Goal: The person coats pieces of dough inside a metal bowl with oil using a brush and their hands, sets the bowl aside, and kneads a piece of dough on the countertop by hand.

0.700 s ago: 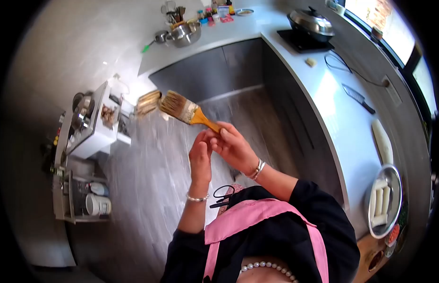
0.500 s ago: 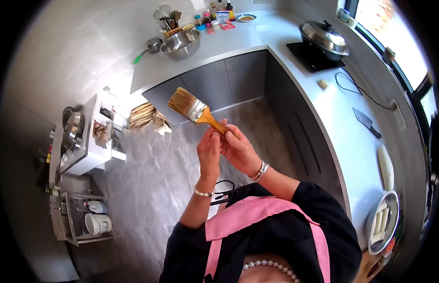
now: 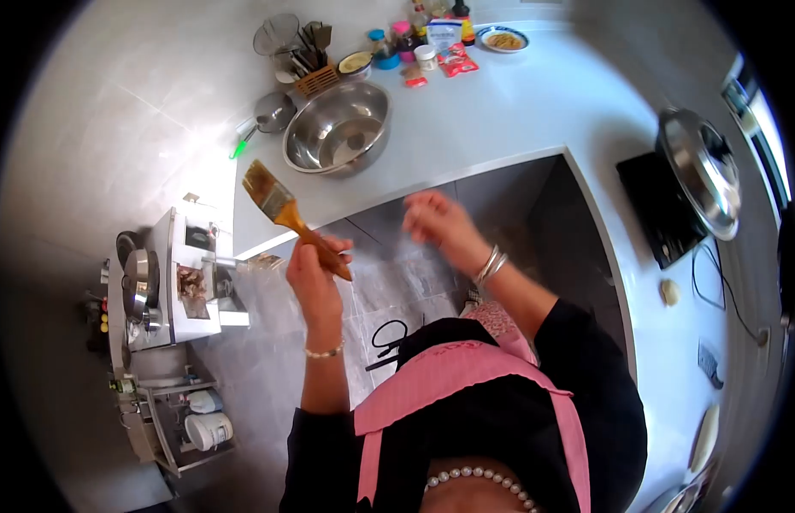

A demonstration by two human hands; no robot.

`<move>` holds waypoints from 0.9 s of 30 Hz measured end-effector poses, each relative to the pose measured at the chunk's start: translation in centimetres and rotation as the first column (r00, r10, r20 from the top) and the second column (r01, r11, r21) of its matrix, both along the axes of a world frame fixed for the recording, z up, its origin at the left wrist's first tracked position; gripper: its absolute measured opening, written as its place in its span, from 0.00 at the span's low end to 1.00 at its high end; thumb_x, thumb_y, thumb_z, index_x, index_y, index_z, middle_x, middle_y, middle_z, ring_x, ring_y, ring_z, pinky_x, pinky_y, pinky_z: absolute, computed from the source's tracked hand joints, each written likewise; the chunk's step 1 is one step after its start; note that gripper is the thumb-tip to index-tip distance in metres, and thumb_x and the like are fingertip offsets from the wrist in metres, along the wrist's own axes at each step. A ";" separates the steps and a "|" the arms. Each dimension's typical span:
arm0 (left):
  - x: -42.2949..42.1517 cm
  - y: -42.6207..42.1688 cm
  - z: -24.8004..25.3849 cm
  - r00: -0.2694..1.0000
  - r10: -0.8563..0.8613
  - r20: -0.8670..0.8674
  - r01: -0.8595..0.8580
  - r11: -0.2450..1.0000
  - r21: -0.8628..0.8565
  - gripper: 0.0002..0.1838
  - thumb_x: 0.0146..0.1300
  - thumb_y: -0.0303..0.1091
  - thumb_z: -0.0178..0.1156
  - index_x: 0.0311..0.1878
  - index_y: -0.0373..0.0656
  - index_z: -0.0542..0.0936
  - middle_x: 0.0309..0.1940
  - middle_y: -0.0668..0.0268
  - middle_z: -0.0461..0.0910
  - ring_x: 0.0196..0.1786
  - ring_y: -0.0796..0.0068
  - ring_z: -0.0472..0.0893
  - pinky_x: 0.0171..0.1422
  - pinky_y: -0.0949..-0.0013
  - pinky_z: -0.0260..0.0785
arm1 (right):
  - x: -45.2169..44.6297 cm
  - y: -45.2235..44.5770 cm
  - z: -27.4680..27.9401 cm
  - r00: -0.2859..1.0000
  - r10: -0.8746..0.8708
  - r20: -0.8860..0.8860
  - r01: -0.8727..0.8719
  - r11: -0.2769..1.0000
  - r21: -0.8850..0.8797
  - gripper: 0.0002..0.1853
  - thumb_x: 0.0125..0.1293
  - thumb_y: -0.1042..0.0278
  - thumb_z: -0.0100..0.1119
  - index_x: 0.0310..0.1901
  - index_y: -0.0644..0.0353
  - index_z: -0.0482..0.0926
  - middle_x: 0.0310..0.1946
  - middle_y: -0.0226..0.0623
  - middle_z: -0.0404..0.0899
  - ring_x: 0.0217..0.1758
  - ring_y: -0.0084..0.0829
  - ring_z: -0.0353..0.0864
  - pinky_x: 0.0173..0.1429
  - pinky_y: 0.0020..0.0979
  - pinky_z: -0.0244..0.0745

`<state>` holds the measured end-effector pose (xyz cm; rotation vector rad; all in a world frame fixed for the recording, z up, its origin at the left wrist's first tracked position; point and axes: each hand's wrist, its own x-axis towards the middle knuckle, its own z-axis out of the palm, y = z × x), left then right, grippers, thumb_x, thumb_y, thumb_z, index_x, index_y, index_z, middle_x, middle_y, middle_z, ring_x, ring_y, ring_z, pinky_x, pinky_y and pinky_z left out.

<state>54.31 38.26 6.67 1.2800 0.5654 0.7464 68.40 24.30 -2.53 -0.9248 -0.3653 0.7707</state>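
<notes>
You could pass over the counter (image 3: 534, 111) between the steel bowl (image 3: 308, 137), left, and the lidded pan (image 3: 698, 171), right; jars (image 3: 383, 51) obstruct the far side, and a blurry cleaver (image 3: 708, 362), near right, seems another obstacle.

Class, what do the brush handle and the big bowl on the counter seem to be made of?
Brush handle: probably varnished wood, judging by its glossy orange-brown surface.
Big bowl: seemingly polished metal, likely stainless steel, given its silvery sheen and bright reflections.

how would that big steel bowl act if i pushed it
The steel bowl looks stiff and probably light for its size, given its thin rim. Its smooth metal may slide on the glossy counter. With flared sides, pressing the rim could tip it.
</notes>
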 end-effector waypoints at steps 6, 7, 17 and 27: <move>4.1 8.5 -0.1 0.996 -0.028 -0.079 0.030 0.999 0.035 0.16 0.70 0.39 0.38 0.39 0.38 0.72 0.20 0.69 0.68 0.19 0.84 0.63 0.22 0.80 0.54 | 21.2 5.0 0.8 0.924 -0.365 0.117 0.376 0.922 -0.095 0.11 0.64 0.64 0.57 0.43 0.62 0.74 0.29 0.33 0.79 0.27 0.19 0.76 0.33 0.21 0.72; 5.2 9.7 -0.6 0.997 -0.058 -0.056 0.061 0.996 0.058 0.16 0.71 0.39 0.38 0.39 0.37 0.72 0.20 0.70 0.68 0.18 0.85 0.62 0.21 0.81 0.53 | 24.5 5.9 0.7 0.905 -0.393 0.161 0.413 0.903 -0.120 0.11 0.63 0.64 0.58 0.42 0.62 0.75 0.29 0.33 0.79 0.27 0.19 0.76 0.34 0.21 0.72; 20.2 18.8 -1.8 0.957 -0.284 -0.053 0.266 0.938 -0.222 0.10 0.64 0.29 0.43 0.40 0.35 0.73 0.17 0.67 0.69 0.15 0.85 0.62 0.17 0.82 0.51 | 46.4 20.0 -2.6 0.751 -0.389 0.533 0.637 0.639 -0.431 0.22 0.57 0.62 0.65 0.50 0.67 0.76 0.32 0.35 0.81 0.30 0.21 0.80 0.34 0.22 0.76; 23.0 26.3 -2.3 0.902 -0.322 -0.289 0.230 0.923 -0.309 0.09 0.55 0.22 0.41 0.34 0.32 0.72 0.15 0.65 0.70 0.14 0.83 0.62 0.16 0.80 0.52 | 55.1 28.8 -8.0 0.881 -0.463 0.095 0.446 0.748 -0.491 0.18 0.68 0.50 0.49 0.44 0.58 0.71 0.28 0.34 0.77 0.26 0.26 0.78 0.29 0.27 0.76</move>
